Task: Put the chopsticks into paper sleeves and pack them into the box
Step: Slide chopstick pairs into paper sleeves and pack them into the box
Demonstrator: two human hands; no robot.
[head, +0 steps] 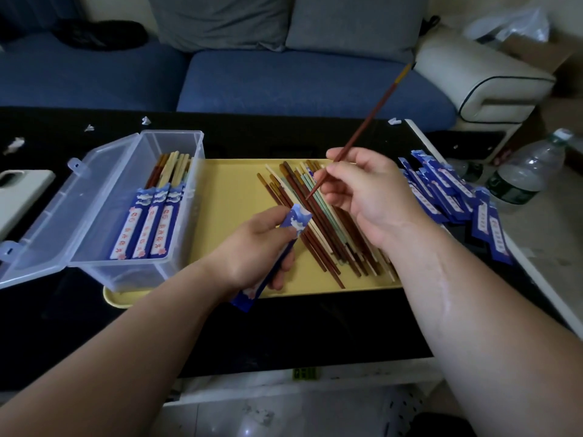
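- Left hand (252, 247) sits low over the near edge of the tray, fingers curled round a blue paper sleeve (279, 258); the sleeve's open mouth points up and away towards the loose chopsticks, and its closed end sticks out below the palm
- Right hand (362, 190) pinches one reddish-brown chopstick (372, 116) between thumb and fingers; the thin tip hangs just above the sleeve's mouth, not yet inside it; the thick end, with a yellow band, slants up to the right
- Yellow tray (233, 197) lies on the black table (284, 335); a loose pile of chopsticks (318, 241), brown, cream and pale green, lies slantwise on it under both hands
- Clear plastic box (126, 272) stands on the tray's left end, with its lid (63, 200) swung open to the left; inside, three sleeved sets (151, 228) lie side by side, chopstick tops showing above the sleeves
- Empty blue sleeves (448, 197) are heaped on the table right of the tray, just beyond the right hand
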